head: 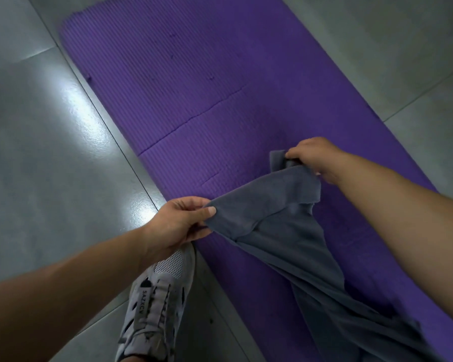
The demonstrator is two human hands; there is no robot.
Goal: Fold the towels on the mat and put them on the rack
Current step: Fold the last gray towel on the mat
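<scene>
Grey towel, corners pinched, over purple mat

bare mat ahead, towel draped near, shoe beside

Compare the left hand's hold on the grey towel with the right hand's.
The left hand pinches a flat corner of the grey towel between thumb and fingers; the right hand grips a bunched corner in curled fingers. The left hand is nearer the camera, at the edge of the purple mat above a shoe; the right hand is farther out, over the mat. Both hold the same towel lifted, the rest hanging.
</scene>
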